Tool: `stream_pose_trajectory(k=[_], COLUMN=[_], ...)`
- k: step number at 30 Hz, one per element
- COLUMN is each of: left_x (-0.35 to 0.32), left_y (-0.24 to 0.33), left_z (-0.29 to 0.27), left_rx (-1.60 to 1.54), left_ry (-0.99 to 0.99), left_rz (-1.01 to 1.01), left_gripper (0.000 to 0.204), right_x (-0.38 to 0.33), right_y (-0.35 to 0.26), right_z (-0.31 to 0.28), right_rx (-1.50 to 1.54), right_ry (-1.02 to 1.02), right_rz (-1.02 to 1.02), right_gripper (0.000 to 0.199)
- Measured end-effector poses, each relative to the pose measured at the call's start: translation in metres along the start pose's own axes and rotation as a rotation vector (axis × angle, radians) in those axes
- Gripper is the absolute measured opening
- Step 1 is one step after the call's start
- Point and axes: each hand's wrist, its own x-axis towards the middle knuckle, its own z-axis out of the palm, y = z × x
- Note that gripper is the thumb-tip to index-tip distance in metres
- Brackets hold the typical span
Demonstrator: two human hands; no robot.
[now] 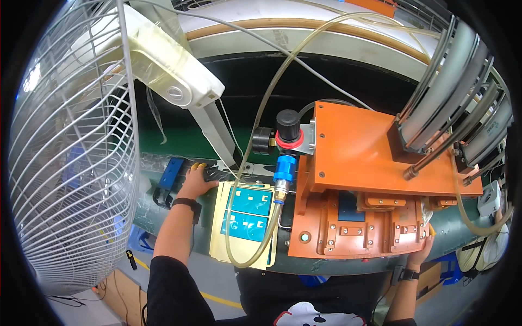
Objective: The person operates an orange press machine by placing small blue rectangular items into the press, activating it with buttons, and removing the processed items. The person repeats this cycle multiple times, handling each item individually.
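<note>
My left hand (197, 183) lies on the bench left of a stack of cream backing sheets (220, 239). Its fingers are apart, with yellow covers on some fingertips, and its thumb reaches toward the stack's edge. On top of the stack are blue-green film pieces (249, 200) with small cutouts. A blue block (172, 173) sits just left of my left hand. At the right end of the orange press (348, 247), my right hand (423, 250) touches the side of its base; its fingers are partly hidden. A dark blue piece (351, 207) lies in the press bed.
A white wire fan cage (81, 163) fills the left side. Behind the stack stands a white lamp arm (168, 65). A clear hose (258, 117) loops down over the sheets from above. The pressure regulator (288, 127) and tall cylinders (443, 81) are mounted on the press.
</note>
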Motion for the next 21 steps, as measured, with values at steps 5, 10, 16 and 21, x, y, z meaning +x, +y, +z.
stream_pose_trajectory(k=[5, 10, 16, 21], left_x=[-0.0005, 0.0016, 0.0023, 0.0013], left_y=[-0.0030, 0.0005, -0.0080, -0.0015], left_z=[0.0052, 0.0033, 0.0086, 0.0057], left_rx=[-0.002, 0.004, 0.005, -0.011], left_ry=[0.022, -0.007, 0.030, 0.013], left_rz=[-0.014, -0.046, -0.043, -0.070], left_gripper=[0.099, 0.096, 0.098, 0.099], right_x=[0.0006, 0.0005, 0.0003, -0.0003], right_y=[0.0022, 0.0008, 0.0045, 0.0032], right_z=[-0.0026, -0.0053, -0.0054, -0.0061], right_rx=[-0.004, 0.005, 0.058, 0.066], right_ry=[0.006, -0.005, -0.009, -0.012], right_rz=[0.011, 0.017, 0.030, 0.032], right_gripper=[0.049, 0.050, 0.051, 0.051])
